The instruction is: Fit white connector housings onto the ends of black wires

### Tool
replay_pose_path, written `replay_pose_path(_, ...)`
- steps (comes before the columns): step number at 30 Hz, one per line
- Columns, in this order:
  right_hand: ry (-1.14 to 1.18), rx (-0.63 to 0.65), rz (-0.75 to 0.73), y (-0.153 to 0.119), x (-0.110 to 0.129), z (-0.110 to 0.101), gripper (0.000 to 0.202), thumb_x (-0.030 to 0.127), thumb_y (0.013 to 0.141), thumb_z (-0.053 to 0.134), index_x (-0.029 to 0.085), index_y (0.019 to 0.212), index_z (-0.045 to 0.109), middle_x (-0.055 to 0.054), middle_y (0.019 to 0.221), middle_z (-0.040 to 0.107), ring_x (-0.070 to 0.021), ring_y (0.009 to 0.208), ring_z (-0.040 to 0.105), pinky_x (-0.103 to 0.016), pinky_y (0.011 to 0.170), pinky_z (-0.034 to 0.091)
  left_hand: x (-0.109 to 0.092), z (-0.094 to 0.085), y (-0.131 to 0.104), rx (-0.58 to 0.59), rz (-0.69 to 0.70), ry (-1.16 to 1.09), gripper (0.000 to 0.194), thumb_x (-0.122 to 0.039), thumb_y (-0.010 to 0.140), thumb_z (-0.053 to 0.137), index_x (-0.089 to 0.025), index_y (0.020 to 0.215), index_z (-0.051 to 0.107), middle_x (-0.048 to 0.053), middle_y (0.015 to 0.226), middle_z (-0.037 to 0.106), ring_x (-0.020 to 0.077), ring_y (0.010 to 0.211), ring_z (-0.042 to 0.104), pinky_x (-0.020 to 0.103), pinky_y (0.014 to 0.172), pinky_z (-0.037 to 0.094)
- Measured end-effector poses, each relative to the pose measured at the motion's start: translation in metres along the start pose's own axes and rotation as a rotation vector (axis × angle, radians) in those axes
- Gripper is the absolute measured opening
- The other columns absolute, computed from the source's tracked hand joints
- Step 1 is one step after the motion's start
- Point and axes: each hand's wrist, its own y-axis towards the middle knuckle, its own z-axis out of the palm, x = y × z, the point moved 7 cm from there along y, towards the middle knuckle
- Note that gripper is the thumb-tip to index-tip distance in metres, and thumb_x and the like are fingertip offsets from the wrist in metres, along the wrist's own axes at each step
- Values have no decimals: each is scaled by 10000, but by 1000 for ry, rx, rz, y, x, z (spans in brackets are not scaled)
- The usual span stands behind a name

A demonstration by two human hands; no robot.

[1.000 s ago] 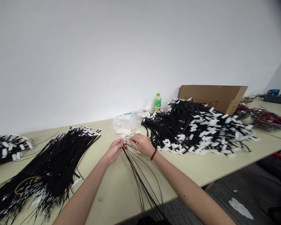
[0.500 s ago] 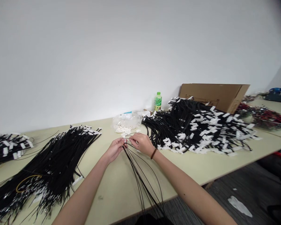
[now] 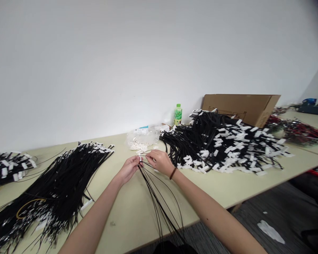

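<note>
Between the fingertips of my left hand [image 3: 129, 170] is a small white connector [image 3: 140, 158], held upright above the table. Several thin black wires [image 3: 155, 199] run from it down over the table's front edge. My right hand [image 3: 160, 161] is pinched on a black wire just right of the connector, and a dark band circles that wrist. Behind my hands lies a clear plastic bag [image 3: 143, 137] with small white pieces inside it and beside its opening. Whether the wire's tip touches the connector is too small to tell.
Bundled black cables [image 3: 60, 187] cover the left of the table [image 3: 127, 225]. A big heap of black cables with white connectors [image 3: 214, 144] lies on the right, before a cardboard box [image 3: 235, 106]. A green-capped bottle [image 3: 177, 115] stands near the wall.
My right fingers have shifted slightly away from the connector along the wire. The whole view has moved a little; my left hand keeps its hold.
</note>
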Motion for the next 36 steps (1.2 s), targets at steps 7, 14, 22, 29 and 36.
replay_pose_path(7,-2,22,-17,1,2,2,112,139,828,500,163,763,589,-21,708,595,-131,696,544,-219,655,379,-1,1,-1,-1,-2,9,207,-309,687,673,-123,748,605,26,759,554,108,656,492,249,671,394)
replay_pose_path(14,-5,28,-24,0,2,4,116,141,832,498,161,763,589,-23,704,595,-135,696,541,-224,658,373,-2,3,-2,-6,-8,20,209,-306,684,677,-121,747,604,21,728,551,110,650,498,245,663,393)
replay_pose_path(22,-4,40,-30,1,2,5,117,141,836,494,160,769,589,-25,702,594,-134,694,537,-225,663,373,-3,4,-2,-9,-6,17,205,-301,679,681,-123,738,596,20,727,554,110,645,497,248,653,390)
replay_pose_path(29,-11,50,-27,0,1,7,113,139,831,501,164,766,590,-21,700,595,-133,684,540,-225,653,368,-5,5,-3,-12,-2,16,187,-285,676,684,-125,728,604,13,687,544,109,629,491,242,637,387)
replay_pose_path(36,-15,58,-30,0,1,9,113,144,834,502,168,771,593,-21,709,599,-128,684,538,-223,654,364,-3,4,-2,-12,-2,10,195,-287,668,691,-120,727,609,26,710,565,113,639,497,251,649,382)
